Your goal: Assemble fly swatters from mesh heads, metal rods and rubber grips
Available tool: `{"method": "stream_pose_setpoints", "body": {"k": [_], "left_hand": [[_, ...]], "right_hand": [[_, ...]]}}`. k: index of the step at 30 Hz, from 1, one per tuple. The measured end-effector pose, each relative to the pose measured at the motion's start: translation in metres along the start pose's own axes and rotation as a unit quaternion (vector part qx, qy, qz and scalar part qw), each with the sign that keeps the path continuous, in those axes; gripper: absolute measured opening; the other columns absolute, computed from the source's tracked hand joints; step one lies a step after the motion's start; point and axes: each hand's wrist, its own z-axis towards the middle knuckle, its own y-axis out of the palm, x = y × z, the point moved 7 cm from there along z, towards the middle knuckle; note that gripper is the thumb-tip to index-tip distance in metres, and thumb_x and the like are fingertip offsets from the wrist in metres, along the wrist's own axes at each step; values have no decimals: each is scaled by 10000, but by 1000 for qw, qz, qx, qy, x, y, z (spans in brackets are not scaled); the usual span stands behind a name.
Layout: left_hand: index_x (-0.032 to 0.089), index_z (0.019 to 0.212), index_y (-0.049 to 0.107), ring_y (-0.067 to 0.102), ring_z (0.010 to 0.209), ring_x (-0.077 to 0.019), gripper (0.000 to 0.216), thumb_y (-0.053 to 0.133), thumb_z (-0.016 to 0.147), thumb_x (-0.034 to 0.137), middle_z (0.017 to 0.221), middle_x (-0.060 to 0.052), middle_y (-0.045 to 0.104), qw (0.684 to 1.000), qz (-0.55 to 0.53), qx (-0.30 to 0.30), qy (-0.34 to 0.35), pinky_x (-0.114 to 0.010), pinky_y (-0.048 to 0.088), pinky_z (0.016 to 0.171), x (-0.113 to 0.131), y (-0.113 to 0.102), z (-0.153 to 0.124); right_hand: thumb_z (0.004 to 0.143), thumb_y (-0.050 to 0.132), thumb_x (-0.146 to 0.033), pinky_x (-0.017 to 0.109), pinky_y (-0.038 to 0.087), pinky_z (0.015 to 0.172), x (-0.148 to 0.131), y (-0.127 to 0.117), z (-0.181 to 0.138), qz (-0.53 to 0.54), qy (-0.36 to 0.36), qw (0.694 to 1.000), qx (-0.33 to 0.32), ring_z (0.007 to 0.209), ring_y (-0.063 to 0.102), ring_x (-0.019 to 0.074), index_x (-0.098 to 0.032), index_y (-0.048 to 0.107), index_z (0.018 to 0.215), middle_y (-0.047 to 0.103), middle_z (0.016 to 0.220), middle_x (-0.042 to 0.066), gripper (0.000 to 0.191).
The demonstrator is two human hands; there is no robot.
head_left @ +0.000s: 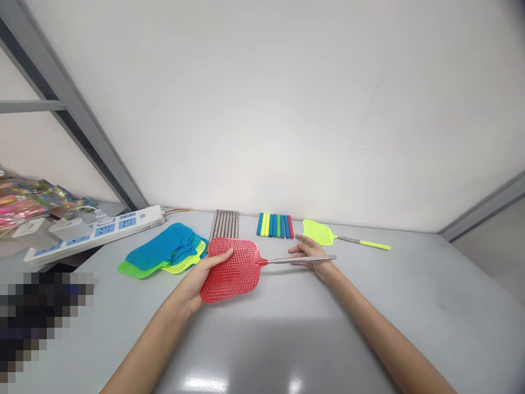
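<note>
My left hand (199,279) grips the red mesh head of a fly swatter (232,269), thumb on top of the mesh. From that head a bare metal rod (301,259) runs to the right. My right hand (310,254) is closed round the rod near its free end. The swatter is held just above the grey table (287,328). A finished yellow-green swatter (318,232) with a yellow handle lies beyond my right hand.
A pile of blue and green swatter heads (164,251) lies left of my hands. Several metal rods (225,223) and coloured handle sleeves (275,225) lie by the wall. A white power strip (98,230) and shiny packets (28,200) sit at the far left.
</note>
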Motion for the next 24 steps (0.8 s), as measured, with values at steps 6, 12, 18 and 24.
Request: {"method": "stream_pose_setpoints", "body": {"k": [6, 12, 18, 24], "left_hand": [[108, 913, 605, 617, 806, -275, 251, 607, 682, 206, 884, -138, 661, 1000, 2, 2, 4, -389, 506, 724, -2, -1, 2], [114, 930, 597, 615, 810, -277, 267, 610, 678, 201, 894, -132, 660, 1000, 0, 10, 4, -398, 503, 726, -2, -3, 4], [92, 937, 597, 623, 783, -280, 257, 586, 695, 180, 858, -153, 665, 1000, -8, -1, 13, -386, 518, 687, 0, 6, -1], [95, 872, 616, 634, 747, -262, 196, 577, 701, 182, 871, -155, 662, 999, -27, -16, 27, -352, 530, 649, 3, 8, -2]], "right_hand": [[717, 536, -205, 251, 479, 397, 1, 4, 29, -56, -21, 997, 50, 434, 598, 187, -116, 402, 1085, 572, 451, 0, 401], [701, 547, -213, 241, 441, 332, -1, 6, 33, -92, -47, 992, 74, 386, 581, 196, -127, 440, 1035, 545, 403, -20, 361], [698, 538, -216, 213, 404, 289, 0, 1, 32, -104, -66, 986, 115, 361, 570, 182, -161, 466, 885, 540, 389, -27, 209], [672, 566, -199, 201, 376, 248, -2, -1, 31, -98, -66, 982, 149, 273, 517, 162, -181, 425, 771, 526, 356, -41, 174]]}}
